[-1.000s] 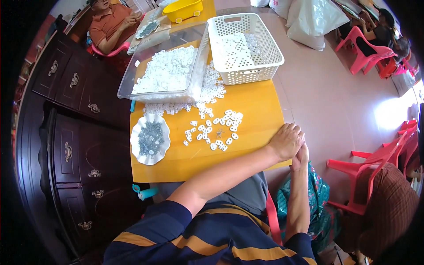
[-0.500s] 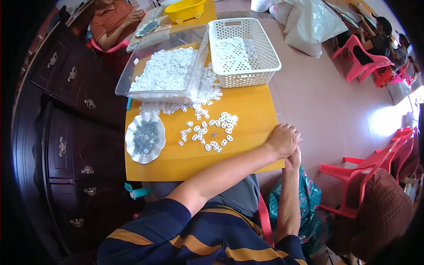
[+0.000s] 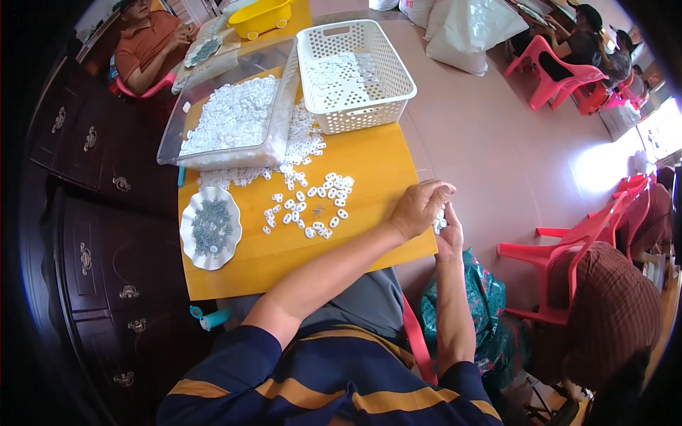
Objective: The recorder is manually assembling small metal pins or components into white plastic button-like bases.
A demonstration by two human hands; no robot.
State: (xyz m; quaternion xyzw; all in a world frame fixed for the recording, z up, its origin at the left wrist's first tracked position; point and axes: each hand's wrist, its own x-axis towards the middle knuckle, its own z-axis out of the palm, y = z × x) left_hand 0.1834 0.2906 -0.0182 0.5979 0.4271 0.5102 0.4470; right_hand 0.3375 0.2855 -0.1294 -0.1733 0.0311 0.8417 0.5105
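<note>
Past the table's right edge, my right hand (image 3: 450, 240) is cupped palm up around several small white plastic pieces (image 3: 440, 221). Just above it is my left hand (image 3: 418, 211), its arm reaching across the table's near side. Its fingers are stretched over the right palm, with nothing visible in them. On the yellow table (image 3: 284, 266), white oval pieces with two dark marks (image 3: 342, 214) lie in a loose ring. Tiny grey metal bits (image 3: 319, 211) sit inside that ring. A white scalloped dish (image 3: 187, 231) at the left holds many small grey parts (image 3: 213, 226).
A clear plastic bin (image 3: 266, 153) heaped with white pieces stands at the back beside a white perforated basket (image 3: 355, 117). Loose pieces spread around the bin. A teal bottle (image 3: 215, 319) is below the left corner. Pink chairs (image 3: 550, 273) and a green bag (image 3: 483, 291) are on the right.
My clasped hands have come apart a little, the left lifting and uncovering white pieces in the right. The view has shifted, so the table sits further left.
</note>
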